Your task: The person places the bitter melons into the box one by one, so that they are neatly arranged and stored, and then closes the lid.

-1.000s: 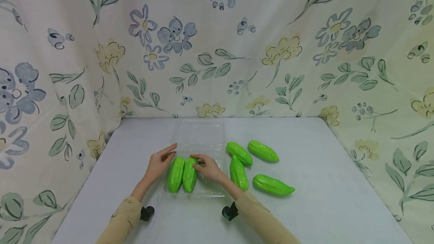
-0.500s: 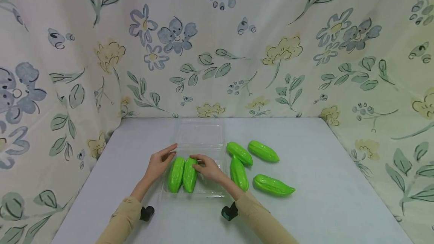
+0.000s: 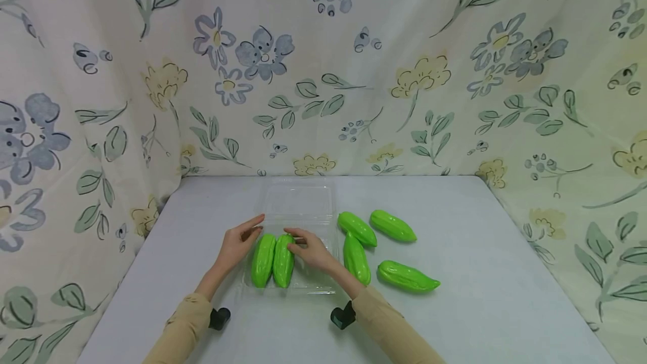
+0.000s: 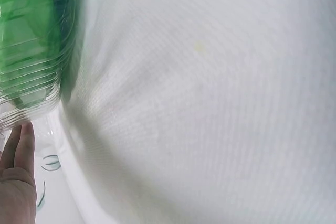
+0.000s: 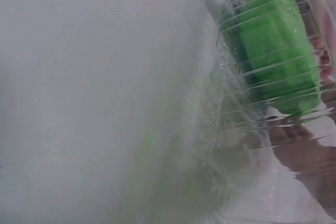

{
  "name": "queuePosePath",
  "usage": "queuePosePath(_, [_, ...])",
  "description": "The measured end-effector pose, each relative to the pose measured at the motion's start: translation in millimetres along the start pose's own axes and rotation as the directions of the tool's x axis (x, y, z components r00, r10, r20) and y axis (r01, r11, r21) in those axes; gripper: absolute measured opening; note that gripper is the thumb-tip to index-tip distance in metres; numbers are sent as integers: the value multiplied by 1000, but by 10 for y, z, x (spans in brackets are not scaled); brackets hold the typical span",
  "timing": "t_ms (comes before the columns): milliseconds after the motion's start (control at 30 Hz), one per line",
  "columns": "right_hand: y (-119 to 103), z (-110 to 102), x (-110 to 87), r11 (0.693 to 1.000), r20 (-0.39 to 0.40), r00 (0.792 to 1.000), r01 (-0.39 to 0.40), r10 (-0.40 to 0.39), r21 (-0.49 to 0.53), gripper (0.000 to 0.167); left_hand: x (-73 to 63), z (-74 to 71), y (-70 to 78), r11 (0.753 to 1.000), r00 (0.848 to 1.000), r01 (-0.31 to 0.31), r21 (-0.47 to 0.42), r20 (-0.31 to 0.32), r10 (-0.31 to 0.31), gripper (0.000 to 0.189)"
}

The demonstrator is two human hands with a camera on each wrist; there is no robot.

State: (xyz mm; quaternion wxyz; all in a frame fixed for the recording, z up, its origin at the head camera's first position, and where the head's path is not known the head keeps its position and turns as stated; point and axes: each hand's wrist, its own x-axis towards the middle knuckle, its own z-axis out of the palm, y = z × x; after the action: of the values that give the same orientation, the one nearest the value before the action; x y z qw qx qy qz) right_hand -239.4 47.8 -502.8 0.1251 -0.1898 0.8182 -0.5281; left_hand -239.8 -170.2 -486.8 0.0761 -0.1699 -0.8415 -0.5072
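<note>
A clear plastic clamshell box (image 3: 315, 281) lies open on the table, its lid (image 3: 298, 198) folded back. Two glossy green bitter melons, a left one (image 3: 262, 263) and a right one (image 3: 283, 263), lie side by side in its left part. My left hand (image 3: 236, 246) rests at the box's left edge, fingers extended; the left wrist view has its fingertips (image 4: 26, 129) right at the ribbed wall. With fingers over the far end and thumb at the side, my right hand (image 3: 310, 249) holds the right melon. Through the plastic, the right wrist view shows that hand (image 5: 304, 161) partly.
To the right of the box, two more melons touch, an upper one (image 3: 357, 228) and a lower one (image 3: 356, 258). Farther right lie a back melon (image 3: 392, 225) and a front melon (image 3: 406, 276). A floral curtain (image 3: 323, 128) hangs behind the white table (image 3: 480, 296).
</note>
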Motion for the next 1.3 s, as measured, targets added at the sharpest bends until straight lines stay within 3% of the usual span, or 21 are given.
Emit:
queuePosePath(133, [-20, -23, -18, 1000, -6, 1000, 3, -3, 18, 44, 1, 1, 7, 1000, 1000, 3, 11, -6, -2, 37])
queuePosePath(500, [-79, -103, -61, 999, -6, 1000, -1, 0, -50, 46, -4, 9, 0, 999, 999, -33, 25, -20, 33, 37])
queuePosePath(800, [-125, -222, -123, 1000, -6, 1000, 15, -15, -25, 47, 49, 75, -329, 999, 999, -15, 46, -37, 17, 37])
queuePosePath(900, [-145, -266, -138, 999, 0, 1000, 28, -28, -34, 47, 48, 74, -314, 999, 999, -12, 44, -38, 13, 37])
queuePosePath(1133, [-204, -374, -196, 999, 1, 1000, 20, -20, -31, 47, 17, 44, -104, 1000, 999, -27, 12, -35, 27, 37])
queuePosePath(1300, [-215, -456, -220, 997, -2, 997, 78, -78, -10, 47, 39, 63, -272, 999, 999, -9, 34, -30, 10, 37])
